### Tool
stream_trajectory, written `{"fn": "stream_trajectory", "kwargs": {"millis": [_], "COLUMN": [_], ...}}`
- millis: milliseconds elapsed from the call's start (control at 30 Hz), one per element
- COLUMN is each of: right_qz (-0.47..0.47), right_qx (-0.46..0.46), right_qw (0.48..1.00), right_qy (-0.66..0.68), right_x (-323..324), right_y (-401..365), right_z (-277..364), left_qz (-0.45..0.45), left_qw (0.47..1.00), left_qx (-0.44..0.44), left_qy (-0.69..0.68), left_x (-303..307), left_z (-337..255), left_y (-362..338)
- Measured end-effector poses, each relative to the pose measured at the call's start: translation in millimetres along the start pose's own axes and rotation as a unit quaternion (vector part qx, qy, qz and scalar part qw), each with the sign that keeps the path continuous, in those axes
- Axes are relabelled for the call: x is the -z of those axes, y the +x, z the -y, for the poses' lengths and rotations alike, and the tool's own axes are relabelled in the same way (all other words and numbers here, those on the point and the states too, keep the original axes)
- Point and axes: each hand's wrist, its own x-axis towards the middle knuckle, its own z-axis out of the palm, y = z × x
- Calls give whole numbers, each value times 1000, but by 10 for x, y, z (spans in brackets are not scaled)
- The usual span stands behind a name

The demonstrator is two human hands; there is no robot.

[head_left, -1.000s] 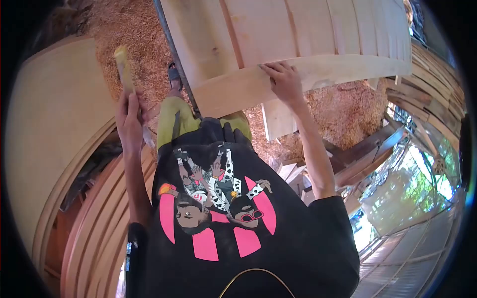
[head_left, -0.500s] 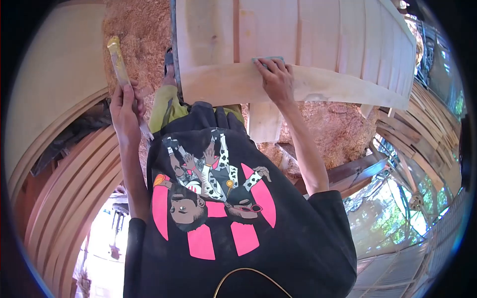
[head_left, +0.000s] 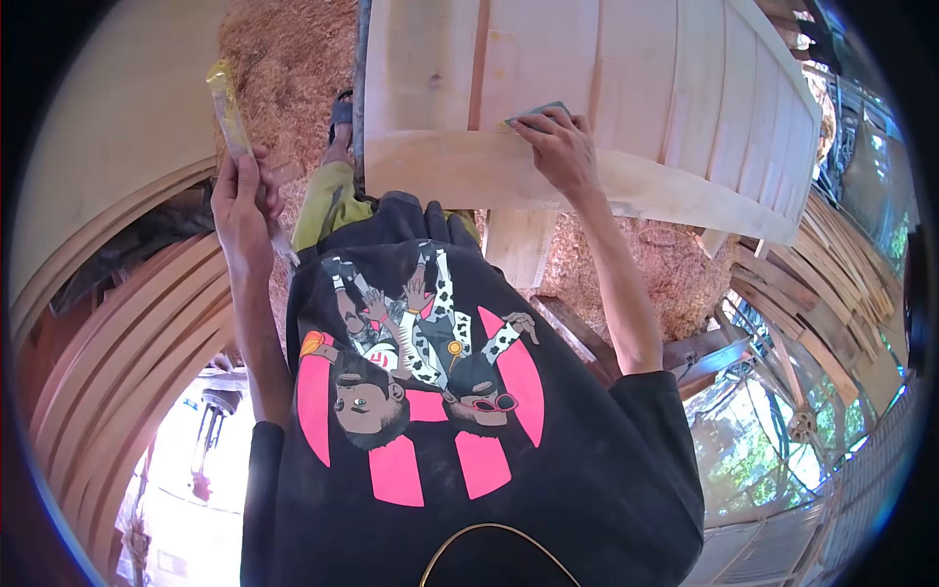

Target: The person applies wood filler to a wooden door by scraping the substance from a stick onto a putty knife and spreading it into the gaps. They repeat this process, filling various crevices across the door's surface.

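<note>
In my left hand is a narrow flat stick whose upper end is coated with something yellow; its lower end shows below my fingers. My right hand grips a thin grey-green pad and rests over the pale wooden panel, at the seam where the upright boards meet the long edge board. Small yellow marks lie on the boards above the pad. Whether the pad touches the wood all along cannot be made out.
Wood shavings cover the ground. Curved stacked boards stand at the left, below a large pale sheet. Loose wood strips are piled at the right. A sandalled foot is beside the panel's left edge.
My right hand has shifted slightly right with the pad, which now shows more at a tilt. The panel appears slightly further right and lower in view. My left hand has barely moved.
</note>
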Motion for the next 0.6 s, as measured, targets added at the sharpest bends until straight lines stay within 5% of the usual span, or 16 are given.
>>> {"fn": "stream_trajectory", "kwargs": {"millis": [600], "right_qz": [95], "right_qx": [36], "right_qw": [995], "right_qy": [-6], "right_x": [142], "right_y": [204], "right_z": [-17], "left_qz": [-9], "left_qw": [1000], "left_qx": [2], "left_qy": [14], "left_x": [-78], "left_z": [-49], "left_y": [-107]}}
